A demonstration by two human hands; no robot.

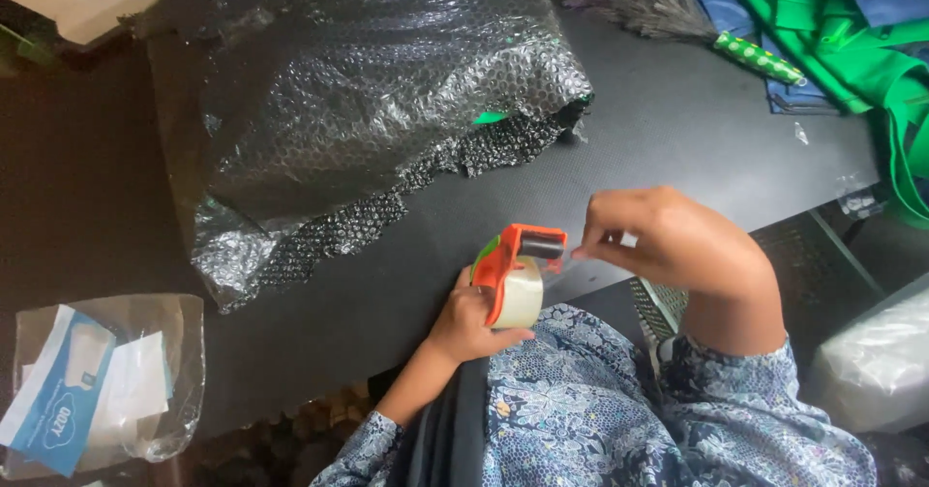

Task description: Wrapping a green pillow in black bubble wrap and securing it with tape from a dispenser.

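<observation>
Head view: her left hand [471,324] grips an orange tape dispenser [515,276]; just beside it, the right hand [668,238] pinches the clear tape end [566,259], bubble-wrapped parcel [377,90] lying beyond.

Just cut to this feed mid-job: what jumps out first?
The orange tape dispenser at centre, gripped by the left hand, while the right hand pinches the clear tape end just right of its roller. Behind it, upper left on the dark table, sits a big bundle wrapped in bubble wrap. Bright green fabric fills the top right corner.
</observation>
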